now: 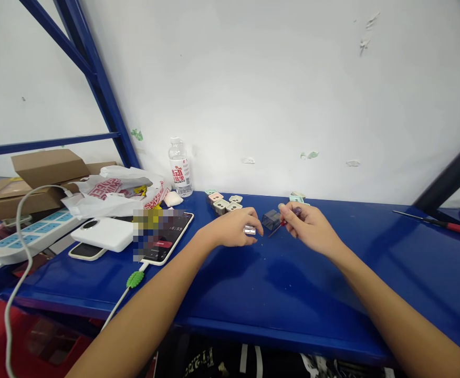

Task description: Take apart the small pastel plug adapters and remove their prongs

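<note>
My left hand [238,227] is curled just above the table, with a small silvery metal piece [249,230], resembling a pencil sharpener insert, between its fingers. Pinched in my right hand [306,226] is a thin screwdriver [282,223] with a red part near the fingers; its shaft points down and left. A dark see-through plastic box [270,219] lies on the table between both hands. Behind my left hand sits a cluster of pastel two-hole pencil sharpeners [222,205]. Another pale green piece [296,197] is behind my right hand, which partly hides it.
On the blue table [230,294], a phone [169,239] with a cable, a white power bank [103,233] and a power strip [37,236] lie left. Plastic bags [115,189], a cardboard box [49,173] and a bottle [180,168] stand behind. A red-handled tool [450,226] lies far right.
</note>
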A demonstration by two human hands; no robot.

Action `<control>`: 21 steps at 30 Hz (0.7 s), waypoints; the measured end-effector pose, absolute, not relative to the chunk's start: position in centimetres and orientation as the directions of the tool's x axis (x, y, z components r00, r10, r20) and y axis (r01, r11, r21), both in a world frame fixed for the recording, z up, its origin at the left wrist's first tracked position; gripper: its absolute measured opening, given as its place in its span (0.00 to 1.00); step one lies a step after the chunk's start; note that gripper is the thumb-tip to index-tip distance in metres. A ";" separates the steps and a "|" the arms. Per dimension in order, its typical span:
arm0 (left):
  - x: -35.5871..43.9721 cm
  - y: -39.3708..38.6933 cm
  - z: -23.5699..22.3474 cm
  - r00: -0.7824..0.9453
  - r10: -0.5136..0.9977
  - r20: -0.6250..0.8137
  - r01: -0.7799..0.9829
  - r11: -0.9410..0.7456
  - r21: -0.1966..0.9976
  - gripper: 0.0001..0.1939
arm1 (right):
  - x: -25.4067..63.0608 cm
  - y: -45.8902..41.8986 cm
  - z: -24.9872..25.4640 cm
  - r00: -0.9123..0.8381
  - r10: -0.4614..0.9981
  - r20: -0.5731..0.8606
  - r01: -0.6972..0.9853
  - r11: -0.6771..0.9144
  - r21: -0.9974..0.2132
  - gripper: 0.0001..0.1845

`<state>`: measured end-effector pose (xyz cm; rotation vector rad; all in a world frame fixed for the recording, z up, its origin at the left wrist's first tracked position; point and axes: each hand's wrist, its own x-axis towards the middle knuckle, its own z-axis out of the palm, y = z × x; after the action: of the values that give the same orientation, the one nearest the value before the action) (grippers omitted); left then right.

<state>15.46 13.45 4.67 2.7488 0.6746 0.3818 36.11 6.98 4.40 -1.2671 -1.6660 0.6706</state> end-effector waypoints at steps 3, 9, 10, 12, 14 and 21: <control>15.5 13.4 4.6 0.862 0.481 0.161 0.409 -0.846 0.341 0.14 | 36.2 6.9 4.6 0.000 0.933 0.361 0.390 0.332 -0.859 0.26; 15.4 13.4 4.4 0.846 0.499 0.186 0.416 -0.837 0.355 0.14 | 36.1 6.5 5.0 0.005 0.902 0.433 0.340 0.405 -0.849 0.25; 15.4 13.4 4.4 0.849 0.494 0.187 0.412 -0.841 0.351 0.13 | 36.1 6.5 5.0 -0.001 0.894 0.449 0.335 0.423 -0.842 0.25; 15.4 13.3 4.5 0.856 0.480 0.191 0.399 -0.850 0.345 0.13 | 36.0 6.4 5.1 -0.008 0.878 0.478 0.326 0.454 -0.829 0.25; 15.3 13.3 4.5 0.858 0.471 0.204 0.388 -0.855 0.344 0.13 | 36.0 6.4 5.2 -0.009 0.870 0.494 0.320 0.470 -0.822 0.25; 15.3 13.3 4.5 0.856 0.462 0.234 0.376 -0.865 0.333 0.13 | 36.1 6.5 5.1 -0.005 0.870 0.493 0.303 0.471 -0.828 0.24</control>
<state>15.32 13.34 4.47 2.7553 0.6347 0.4468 36.09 6.46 5.12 -1.0533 -1.5640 0.6135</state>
